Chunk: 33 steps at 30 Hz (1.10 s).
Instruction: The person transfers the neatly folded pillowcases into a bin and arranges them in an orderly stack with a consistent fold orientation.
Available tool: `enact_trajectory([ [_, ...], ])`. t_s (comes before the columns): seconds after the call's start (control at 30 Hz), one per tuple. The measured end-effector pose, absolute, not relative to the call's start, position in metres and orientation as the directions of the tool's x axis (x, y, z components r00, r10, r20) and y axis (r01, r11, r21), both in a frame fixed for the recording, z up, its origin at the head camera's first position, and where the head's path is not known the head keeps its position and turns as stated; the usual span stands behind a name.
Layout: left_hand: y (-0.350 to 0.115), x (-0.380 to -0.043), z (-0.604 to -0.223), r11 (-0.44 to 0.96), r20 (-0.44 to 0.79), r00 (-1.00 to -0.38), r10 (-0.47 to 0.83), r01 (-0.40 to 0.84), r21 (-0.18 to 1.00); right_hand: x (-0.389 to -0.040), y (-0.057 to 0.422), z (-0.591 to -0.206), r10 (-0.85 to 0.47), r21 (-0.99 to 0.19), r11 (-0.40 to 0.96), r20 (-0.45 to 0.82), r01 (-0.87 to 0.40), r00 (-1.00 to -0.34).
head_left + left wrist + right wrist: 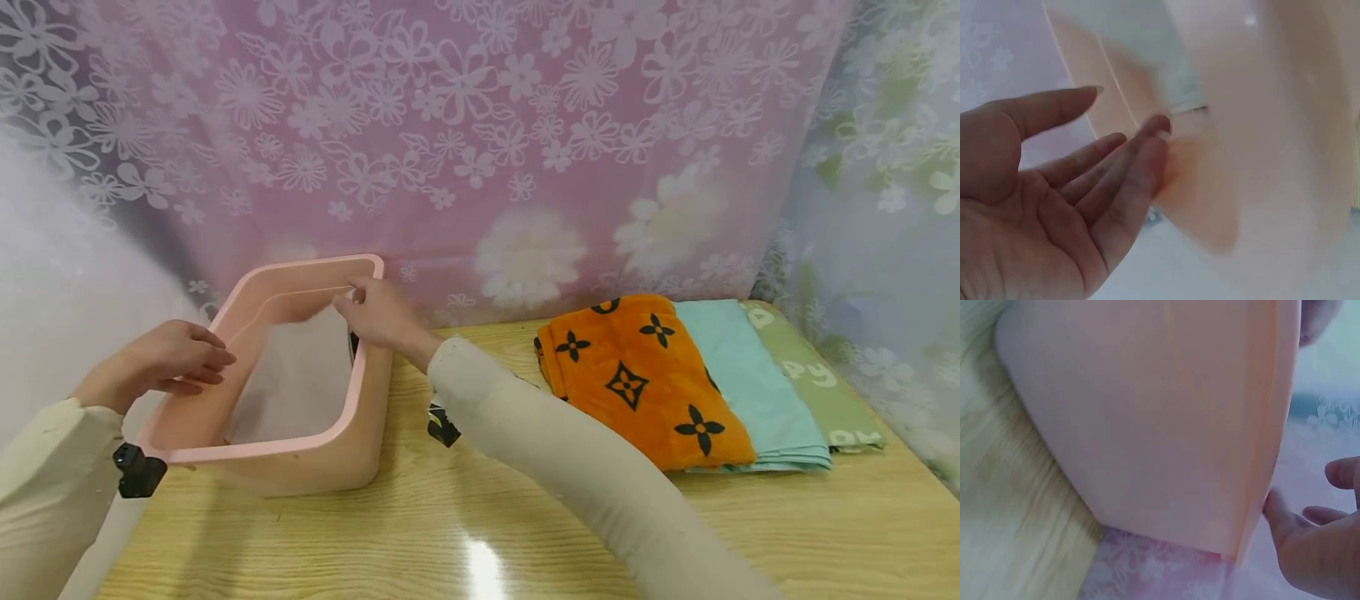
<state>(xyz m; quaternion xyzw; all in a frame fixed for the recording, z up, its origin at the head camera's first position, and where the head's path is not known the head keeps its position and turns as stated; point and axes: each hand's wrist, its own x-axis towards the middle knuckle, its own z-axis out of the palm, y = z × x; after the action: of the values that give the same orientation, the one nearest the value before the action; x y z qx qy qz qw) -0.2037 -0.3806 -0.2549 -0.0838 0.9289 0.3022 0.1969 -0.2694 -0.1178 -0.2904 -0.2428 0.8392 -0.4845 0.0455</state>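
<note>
Both hands bare: left hand (176, 358) at left of frame, right hand (382, 312) near centre. Long off-white left sleeve (52, 492), lower left, plain, lightly creased, cuff ending at the wrist. Matching right sleeve (585, 458) runs centre to lower right. Small black block (138, 471) at left wrist; black unit (442, 425) with yellow-green mark at right wrist.

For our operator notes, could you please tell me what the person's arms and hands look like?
The left hand and right hand wear no gloves. The left sleeve and right sleeve are long and plain cream. A small black device sits by the left sleeve's end; a second black device, with a yellow-green mark, by the right's.
</note>
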Motion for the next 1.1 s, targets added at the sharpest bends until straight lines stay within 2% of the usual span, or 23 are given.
enact_trajectory([
  [0.13,-0.376,-0.200,-0.255,0.835,-0.388,-0.921,-0.017,-0.227,0.502,-0.265,-0.110,-0.288,-0.496,-0.804,0.445,0.146,-0.395,-0.856],
  [0.33,-0.367,-0.197,-0.257,0.866,-0.302,-0.953,0.032,-0.124,0.484,-0.266,-0.094,-0.287,-0.580,-0.672,0.531,0.157,-0.517,-0.799],
  [0.53,-0.345,-0.193,-0.256,0.923,-0.100,-0.992,0.071,0.027,0.385,-0.269,-0.076,-0.283,-0.638,-0.590,0.543,0.172,-0.597,-0.751],
  [0.6,-0.334,-0.190,-0.254,0.933,-0.018,-0.997,0.076,0.064,0.353,-0.270,-0.070,-0.282,-0.660,-0.524,0.559,0.188,-0.643,-0.727],
  [0.8,-0.296,-0.180,-0.250,0.937,0.161,-0.984,0.070,0.120,0.328,-0.269,-0.052,-0.276,-0.728,-0.274,0.605,0.189,-0.747,-0.659],
  [0.93,-0.274,-0.177,-0.251,0.933,0.267,-0.955,0.129,0.208,0.295,-0.266,-0.038,-0.273,-0.734,-0.188,0.633,0.162,-0.751,-0.660],
  [1.1,-0.250,-0.176,-0.251,0.943,0.350,-0.913,0.211,0.284,0.173,-0.263,-0.020,-0.268,-0.737,-0.058,0.659,0.151,-0.750,-0.659],
])
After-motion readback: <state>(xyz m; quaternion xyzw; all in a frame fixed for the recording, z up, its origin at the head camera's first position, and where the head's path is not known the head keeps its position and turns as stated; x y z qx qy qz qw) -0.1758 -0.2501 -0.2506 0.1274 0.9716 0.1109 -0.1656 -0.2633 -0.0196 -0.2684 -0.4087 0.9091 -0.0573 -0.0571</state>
